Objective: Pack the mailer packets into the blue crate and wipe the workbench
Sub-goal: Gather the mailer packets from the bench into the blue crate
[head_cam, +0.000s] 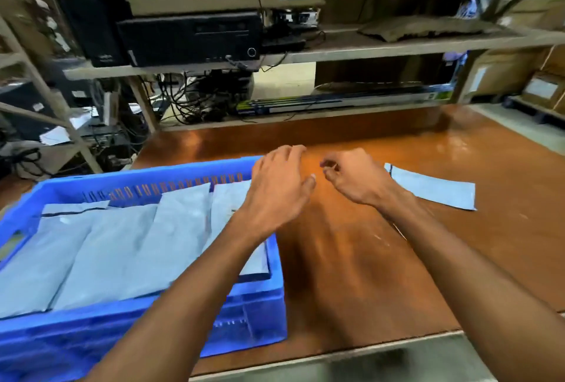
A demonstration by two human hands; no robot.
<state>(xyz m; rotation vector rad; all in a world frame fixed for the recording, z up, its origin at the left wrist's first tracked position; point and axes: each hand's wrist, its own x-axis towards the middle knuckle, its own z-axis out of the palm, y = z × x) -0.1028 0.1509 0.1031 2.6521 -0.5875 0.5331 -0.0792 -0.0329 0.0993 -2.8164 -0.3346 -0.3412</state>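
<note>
Workbench: glossy orange-brown wooden top (pixel 382 259), blue crate on its left part.
Crate: blue slotted plastic crate (pixel 250 314), holding several overlapping grey mailer packets (pixel 122 247).
Loose packet: flat grey mailer (pixel 434 187) lying right of the hands.
Left hand (pixel 275 186): empty, fingers loosely spread above the crate's corner.
Right hand (pixel 354 180): empty, fingers curled, above the bench.

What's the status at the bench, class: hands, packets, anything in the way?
Left hand and right hand both empty, open over the workbench. Several packets in the blue crate; one mailer packet lies outside, right. Nothing blocking it.
</note>
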